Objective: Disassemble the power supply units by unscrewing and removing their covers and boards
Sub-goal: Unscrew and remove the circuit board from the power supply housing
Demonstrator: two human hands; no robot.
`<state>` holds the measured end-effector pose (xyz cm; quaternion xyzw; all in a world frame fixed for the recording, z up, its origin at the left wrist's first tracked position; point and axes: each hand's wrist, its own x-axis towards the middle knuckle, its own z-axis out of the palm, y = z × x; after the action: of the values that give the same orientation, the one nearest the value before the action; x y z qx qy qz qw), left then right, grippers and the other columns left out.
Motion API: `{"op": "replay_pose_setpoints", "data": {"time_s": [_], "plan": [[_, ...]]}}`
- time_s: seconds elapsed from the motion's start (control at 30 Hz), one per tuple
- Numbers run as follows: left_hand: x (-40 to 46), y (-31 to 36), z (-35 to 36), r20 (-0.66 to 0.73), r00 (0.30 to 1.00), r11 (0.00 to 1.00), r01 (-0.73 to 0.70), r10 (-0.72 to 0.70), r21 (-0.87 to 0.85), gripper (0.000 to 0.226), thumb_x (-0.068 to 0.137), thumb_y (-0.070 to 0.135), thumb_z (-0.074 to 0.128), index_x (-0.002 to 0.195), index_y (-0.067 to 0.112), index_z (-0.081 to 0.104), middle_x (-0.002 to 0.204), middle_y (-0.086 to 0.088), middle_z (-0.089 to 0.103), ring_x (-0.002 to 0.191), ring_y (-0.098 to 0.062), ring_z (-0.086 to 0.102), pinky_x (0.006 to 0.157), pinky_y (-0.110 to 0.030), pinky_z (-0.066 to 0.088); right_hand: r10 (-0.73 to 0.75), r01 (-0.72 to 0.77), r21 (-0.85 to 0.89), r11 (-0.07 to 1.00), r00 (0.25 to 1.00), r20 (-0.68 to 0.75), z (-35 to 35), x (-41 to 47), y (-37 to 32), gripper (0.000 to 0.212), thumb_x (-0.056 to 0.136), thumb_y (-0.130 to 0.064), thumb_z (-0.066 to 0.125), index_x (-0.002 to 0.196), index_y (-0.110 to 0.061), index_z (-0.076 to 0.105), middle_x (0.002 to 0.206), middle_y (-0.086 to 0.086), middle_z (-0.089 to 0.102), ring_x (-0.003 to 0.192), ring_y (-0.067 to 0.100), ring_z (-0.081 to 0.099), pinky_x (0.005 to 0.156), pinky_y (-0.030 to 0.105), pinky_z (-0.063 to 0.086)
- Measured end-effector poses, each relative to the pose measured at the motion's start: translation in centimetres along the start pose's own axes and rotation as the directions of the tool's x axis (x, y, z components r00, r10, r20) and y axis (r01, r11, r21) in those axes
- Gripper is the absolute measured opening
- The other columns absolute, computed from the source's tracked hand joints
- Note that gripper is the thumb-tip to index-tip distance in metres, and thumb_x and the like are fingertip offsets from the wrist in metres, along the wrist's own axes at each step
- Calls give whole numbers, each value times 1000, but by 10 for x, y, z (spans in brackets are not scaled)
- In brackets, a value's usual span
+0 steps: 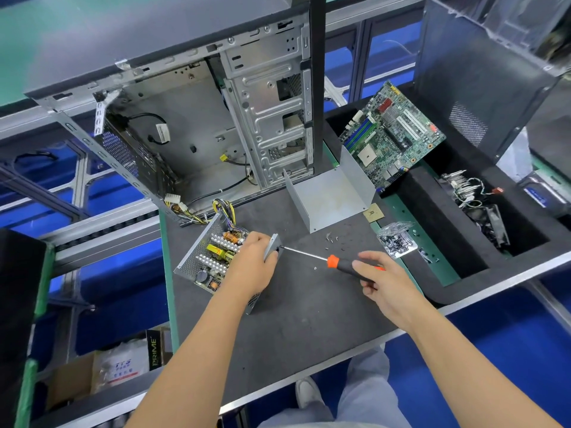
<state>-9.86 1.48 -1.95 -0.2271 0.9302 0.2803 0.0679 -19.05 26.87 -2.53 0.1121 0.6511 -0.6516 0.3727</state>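
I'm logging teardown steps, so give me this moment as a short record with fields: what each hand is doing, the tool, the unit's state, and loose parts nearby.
left hand: left hand holds the power supply unit by its near side wall
right hand: right hand grips the screwdriver handle
tool: tip at the unit's side wall
unit state: cover off, board still inside
removed cover: grey cover lies behind on the mat
loose parts: screws on the mat; bag of screws to the right
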Motion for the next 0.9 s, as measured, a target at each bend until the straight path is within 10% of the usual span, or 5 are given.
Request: {"op": "replay_pose_setpoints", "data": {"time_s": [0.17, 0.43, 0.6, 0.7, 0.9], "plan": [[0, 1, 0, -14, 1000, 1000, 14, -14, -6, 35, 104, 22, 49, 134, 5, 56, 136, -2, 46, 114, -21, 52, 93, -27, 39, 232, -231, -233, 945, 972, -26, 6, -3, -7, 57, 98, -65, 35, 108, -15, 61, 70, 13, 65, 40, 13, 41, 38, 20, 31], [1, 2, -1, -16, 999, 999, 27, -27, -23, 36, 104, 23, 49, 135, 6, 55, 134, -2, 45, 113, -23, 53, 97, -35, 44, 26, -26, 129, 991, 1000, -1, 4, 3, -2, 38, 85, -15, 77, 119, -10, 62, 92, 9, 59, 64, 15, 53, 62, 27, 48], [1, 2, -1, 0, 999, 999, 36, -36, -9, 36, 104, 24, 48, 135, 6, 54, 135, -1, 44, 112, -24, 55, 98, -39, 47, 226, -225, -129, 966, 974, -12, 7, 1, -8, 68, 92, -74, 34, 104, -16, 67, 75, 17, 70, 49, 18, 57, 45, 24, 46], [0, 3, -1, -1, 999, 999, 34, -34, 0, 33, 104, 23, 47, 132, 7, 55, 133, -2, 44, 108, -26, 56, 96, -42, 48, 169, -182, -315, 932, 983, -67, 4, 6, -2, 52, 98, -62, 37, 105, -18, 65, 61, 8, 64, 39, 15, 44, 40, 20, 33], [-1, 4, -1, 0, 999, 999, 48, -48, 24, 31, 104, 25, 46, 129, 10, 56, 131, 0, 44, 103, -27, 60, 93, -45, 50, 20, -33, 193, 981, 997, 71, -3, 7, 6, 37, 87, -14, 74, 121, -15, 60, 99, 15, 64, 78, 22, 64, 76, 34, 54]]}}
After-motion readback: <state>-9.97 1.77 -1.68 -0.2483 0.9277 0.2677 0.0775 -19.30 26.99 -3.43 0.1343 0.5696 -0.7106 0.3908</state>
